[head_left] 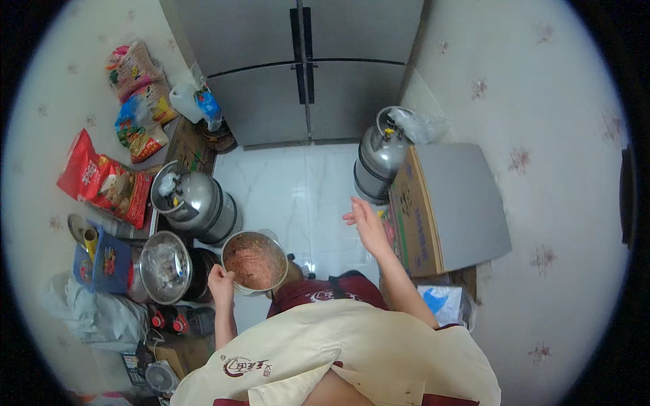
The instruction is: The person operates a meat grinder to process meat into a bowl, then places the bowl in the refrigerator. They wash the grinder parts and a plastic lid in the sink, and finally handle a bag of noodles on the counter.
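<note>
A round metal pot (281, 252) of pink minced filling, seemingly ground meat, stands low before me, left of my apron. At its left rim is my left hand (221, 285), with the fingers curled and the thumb against the edge. What supports the pot is hidden. My right hand (366, 226) is held out over the floor beside a cardboard box (414, 218). Its fingers are apart and it holds nothing.
Gas cylinders stand left (200, 203) and right (381, 157) on the tiled floor (284, 177). A steel refrigerator (249, 101) closes the far end. Along the left wall are a steel bowl (144, 266) covered with plastic film, a blue basket (109, 264) and a red bag (109, 182).
</note>
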`<state>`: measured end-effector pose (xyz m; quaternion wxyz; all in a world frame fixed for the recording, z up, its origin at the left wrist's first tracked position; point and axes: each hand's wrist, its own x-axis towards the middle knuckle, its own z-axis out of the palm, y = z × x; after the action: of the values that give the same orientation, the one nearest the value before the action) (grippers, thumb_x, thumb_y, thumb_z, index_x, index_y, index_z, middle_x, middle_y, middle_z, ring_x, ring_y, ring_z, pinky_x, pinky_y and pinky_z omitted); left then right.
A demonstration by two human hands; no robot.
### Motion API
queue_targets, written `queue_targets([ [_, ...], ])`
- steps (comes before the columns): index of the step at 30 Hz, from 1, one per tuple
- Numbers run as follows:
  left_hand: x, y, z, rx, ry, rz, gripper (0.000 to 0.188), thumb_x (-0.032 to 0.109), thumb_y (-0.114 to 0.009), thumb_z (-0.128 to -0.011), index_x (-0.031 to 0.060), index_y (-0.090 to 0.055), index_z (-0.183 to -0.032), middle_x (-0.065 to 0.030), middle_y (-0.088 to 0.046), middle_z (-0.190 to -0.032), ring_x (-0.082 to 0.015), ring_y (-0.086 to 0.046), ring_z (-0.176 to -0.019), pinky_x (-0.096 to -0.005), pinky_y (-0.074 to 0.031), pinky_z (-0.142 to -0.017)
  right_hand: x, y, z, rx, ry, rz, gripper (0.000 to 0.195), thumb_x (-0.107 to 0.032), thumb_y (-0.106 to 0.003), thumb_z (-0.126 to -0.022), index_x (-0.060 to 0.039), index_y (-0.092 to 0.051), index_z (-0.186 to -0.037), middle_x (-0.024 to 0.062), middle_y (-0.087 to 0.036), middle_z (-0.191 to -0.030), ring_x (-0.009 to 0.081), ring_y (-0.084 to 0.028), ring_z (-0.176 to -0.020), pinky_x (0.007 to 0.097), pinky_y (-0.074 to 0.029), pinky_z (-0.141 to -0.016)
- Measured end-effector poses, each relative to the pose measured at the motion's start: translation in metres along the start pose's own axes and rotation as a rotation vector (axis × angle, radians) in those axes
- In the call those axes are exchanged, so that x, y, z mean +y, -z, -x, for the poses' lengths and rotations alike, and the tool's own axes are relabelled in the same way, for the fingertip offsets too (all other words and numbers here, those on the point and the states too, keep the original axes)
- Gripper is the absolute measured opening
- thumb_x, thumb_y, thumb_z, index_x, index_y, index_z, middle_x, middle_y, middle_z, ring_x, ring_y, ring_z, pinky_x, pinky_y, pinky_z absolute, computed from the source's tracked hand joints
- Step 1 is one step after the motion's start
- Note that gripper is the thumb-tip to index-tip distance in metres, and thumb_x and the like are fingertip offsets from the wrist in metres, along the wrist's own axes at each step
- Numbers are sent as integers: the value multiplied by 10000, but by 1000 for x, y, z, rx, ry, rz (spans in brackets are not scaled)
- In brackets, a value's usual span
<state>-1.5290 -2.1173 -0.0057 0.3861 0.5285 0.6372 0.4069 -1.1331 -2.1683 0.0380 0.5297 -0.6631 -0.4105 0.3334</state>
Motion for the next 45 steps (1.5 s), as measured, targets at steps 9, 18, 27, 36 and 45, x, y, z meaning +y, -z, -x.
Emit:
queue_targets([
  [9, 80, -128, -205, 19, 78, 212, 212, -33, -540, -725, 101, -381, -682, 59, -361, -655, -45, -332, -595, -218, -278, -519, 30, -50, -342, 38, 55, -237, 353, -403, -471, -1000, -64, -569, -996, 67, -681, -935, 133, -630, -848, 269, -464, -705],
  [18, 146, -270, -357, 45, 202, 300, 241, -56, -559, -714, 106, -384, -679, 58, -370, -633, -49, -358, -593, -219, -284, -514, -82, -123, -807, 165, 225, -396, 635, -617, -376, -963, -32, -564, -1126, 117, -647, -1136, 188, -589, -1072, 314, -419, -862],
  [27, 207, -375, -437, 9, 207, 231, 247, -51, -574, -708, 96, -378, -678, 60, -356, -638, -54, -332, -591, -237, -273, -499, -98, -160, -926, 312, 74, -810, 753, -805, -374, -840, -67, -499, -927, 167, -577, -1144, 272, -494, -1166, 385, -344, -946],
  [36, 195, -457, -480, -276, 126, 281, 232, -1, -633, -740, 68, -417, -688, 43, -397, -647, -85, -374, -629, -262, -325, -537, -45, -211, -689, -200, 184, -864, 473, -568, -411, -975, -98, -437, -933, 97, -536, -1058, 254, -451, -1244, 405, -286, -1048],
  [45, 213, -459, -537, -166, 236, 406, 201, 57, -635, -713, 143, -460, -663, 71, -417, -576, -66, -347, -515, -242, -289, -471, -127, -191, -602, -1055, 458, -282, 203, -243, -501, -982, -52, -549, -933, 98, -621, -753, 252, -662, -785, 368, -477, -737],
])
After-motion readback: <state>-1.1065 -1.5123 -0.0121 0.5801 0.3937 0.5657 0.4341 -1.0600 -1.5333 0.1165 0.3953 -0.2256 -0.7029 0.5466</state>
